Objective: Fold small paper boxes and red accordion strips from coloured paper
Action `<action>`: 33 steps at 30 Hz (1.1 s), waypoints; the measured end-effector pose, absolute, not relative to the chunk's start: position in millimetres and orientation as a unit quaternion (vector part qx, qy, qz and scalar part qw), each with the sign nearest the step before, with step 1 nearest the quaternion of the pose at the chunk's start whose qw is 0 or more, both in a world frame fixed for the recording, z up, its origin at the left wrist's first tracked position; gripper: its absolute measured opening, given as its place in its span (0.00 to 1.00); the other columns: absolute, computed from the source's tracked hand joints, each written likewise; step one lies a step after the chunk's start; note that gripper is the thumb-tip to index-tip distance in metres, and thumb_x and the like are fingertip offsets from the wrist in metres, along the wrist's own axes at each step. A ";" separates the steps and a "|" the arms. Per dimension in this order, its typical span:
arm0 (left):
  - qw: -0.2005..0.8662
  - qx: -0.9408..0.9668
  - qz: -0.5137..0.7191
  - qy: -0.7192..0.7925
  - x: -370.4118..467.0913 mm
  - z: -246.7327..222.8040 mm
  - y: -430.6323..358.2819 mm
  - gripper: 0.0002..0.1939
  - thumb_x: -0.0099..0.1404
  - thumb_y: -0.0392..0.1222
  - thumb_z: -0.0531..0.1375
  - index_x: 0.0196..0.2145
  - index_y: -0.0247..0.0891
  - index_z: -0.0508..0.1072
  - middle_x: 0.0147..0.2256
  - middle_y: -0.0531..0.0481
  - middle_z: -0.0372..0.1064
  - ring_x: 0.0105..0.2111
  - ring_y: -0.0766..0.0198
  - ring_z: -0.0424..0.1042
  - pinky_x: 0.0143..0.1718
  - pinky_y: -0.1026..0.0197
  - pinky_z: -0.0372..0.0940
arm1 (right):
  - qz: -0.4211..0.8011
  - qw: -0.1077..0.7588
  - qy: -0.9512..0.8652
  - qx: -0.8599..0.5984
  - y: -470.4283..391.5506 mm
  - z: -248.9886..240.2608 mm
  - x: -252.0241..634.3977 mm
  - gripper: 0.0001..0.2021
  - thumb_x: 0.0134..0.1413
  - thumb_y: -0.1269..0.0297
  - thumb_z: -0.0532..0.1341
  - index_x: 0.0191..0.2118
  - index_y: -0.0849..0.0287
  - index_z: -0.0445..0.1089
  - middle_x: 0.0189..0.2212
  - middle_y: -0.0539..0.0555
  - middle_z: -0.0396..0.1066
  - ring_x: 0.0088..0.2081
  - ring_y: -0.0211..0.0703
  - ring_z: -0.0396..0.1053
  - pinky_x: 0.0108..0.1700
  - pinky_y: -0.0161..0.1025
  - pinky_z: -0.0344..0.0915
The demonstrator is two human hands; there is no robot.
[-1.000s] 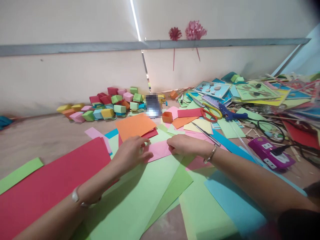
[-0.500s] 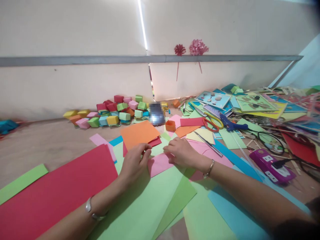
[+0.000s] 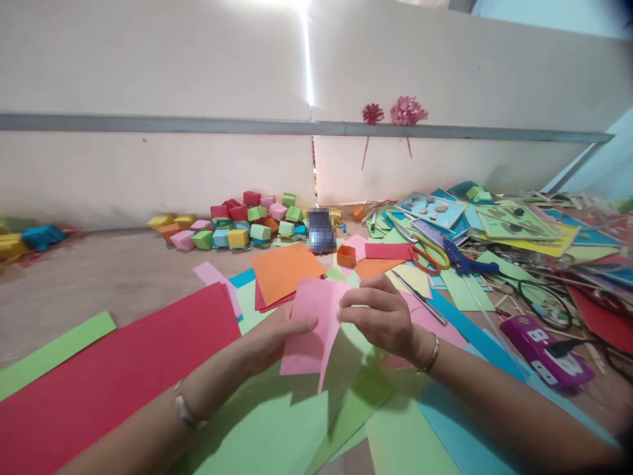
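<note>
While our left hand [image 3: 273, 335] grips the creased pink paper [image 3: 304, 349] at the frame's centre and our right hand [image 3: 384, 316] pinches it farther right, we think uneven pulling could tear or skew it.

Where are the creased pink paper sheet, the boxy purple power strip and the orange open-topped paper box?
Creased pink paper sheet [image 3: 308, 347], head view: left panel.
Boxy purple power strip [image 3: 535, 355], head view: top face.
Orange open-topped paper box [image 3: 345, 259], head view: front wall.
</note>
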State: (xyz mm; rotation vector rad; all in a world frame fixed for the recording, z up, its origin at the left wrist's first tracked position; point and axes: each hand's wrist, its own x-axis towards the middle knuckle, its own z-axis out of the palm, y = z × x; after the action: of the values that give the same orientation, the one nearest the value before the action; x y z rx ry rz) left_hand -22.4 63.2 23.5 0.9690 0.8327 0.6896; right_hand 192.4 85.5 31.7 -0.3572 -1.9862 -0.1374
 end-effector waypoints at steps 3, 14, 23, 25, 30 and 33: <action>0.765 0.376 0.324 0.410 -22.4 19.8 63.9 0.30 0.43 0.47 0.75 0.43 0.31 0.77 0.37 0.39 0.79 0.33 0.55 0.77 0.35 0.58 0.70 | -0.066 0.517 -0.843 -0.130 86.5 30.8 194.3 0.11 0.65 0.72 0.56 0.32 0.55 0.73 0.36 0.49 0.79 0.35 0.40 0.64 0.38 0.40 0.60; 0.703 0.250 0.437 0.502 -13.9 13.3 72.6 0.11 0.56 0.29 0.64 0.39 0.30 0.76 0.30 0.42 0.80 0.29 0.56 0.79 0.31 0.60 0.73 | -0.181 0.366 -0.898 -0.165 108.1 11.9 198.7 0.06 0.61 0.71 0.62 0.37 0.51 0.75 0.44 0.45 0.78 0.49 0.39 0.66 0.51 0.42 0.54; 0.719 0.189 0.435 0.508 -14.1 17.1 75.4 0.10 0.59 0.24 0.58 0.37 0.30 0.76 0.28 0.41 0.79 0.27 0.57 0.79 0.31 0.58 0.76 | -0.070 0.407 -0.890 -0.194 123.2 0.9 202.1 0.09 0.60 0.70 0.61 0.32 0.50 0.76 0.44 0.48 0.77 0.49 0.43 0.67 0.47 0.41 0.61; 0.717 0.186 0.435 0.511 -12.8 20.3 74.0 0.10 0.58 0.23 0.58 0.34 0.30 0.76 0.26 0.43 0.79 0.25 0.59 0.78 0.30 0.60 0.76 | -0.017 0.421 -0.881 -0.213 122.2 1.6 201.1 0.09 0.59 0.69 0.62 0.31 0.50 0.77 0.49 0.51 0.74 0.53 0.45 0.65 0.51 0.45 0.62; 0.728 0.214 0.434 0.486 -12.6 22.2 73.7 0.09 0.56 0.28 0.64 0.35 0.33 0.80 0.37 0.44 0.81 0.36 0.56 0.80 0.40 0.59 0.75 | 0.256 0.467 -0.772 -0.345 118.4 0.4 197.5 0.08 0.52 0.60 0.66 0.27 0.57 0.73 0.55 0.60 0.66 0.54 0.51 0.66 0.49 0.45 0.67; 0.730 0.270 0.426 0.461 -17.6 16.0 74.6 0.12 0.52 0.32 0.66 0.37 0.35 0.81 0.41 0.44 0.80 0.42 0.51 0.78 0.43 0.56 0.74 | 0.387 0.448 -0.694 -0.410 116.1 -3.3 193.5 0.11 0.49 0.60 0.65 0.22 0.58 0.67 0.32 0.54 0.71 0.33 0.41 0.69 0.33 0.36 0.66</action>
State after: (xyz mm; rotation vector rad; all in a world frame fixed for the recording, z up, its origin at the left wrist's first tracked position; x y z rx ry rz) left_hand -17.6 74.6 16.0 0.5953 1.0151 0.9375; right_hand 193.5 116.1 -3.3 -1.0142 -1.7167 0.9571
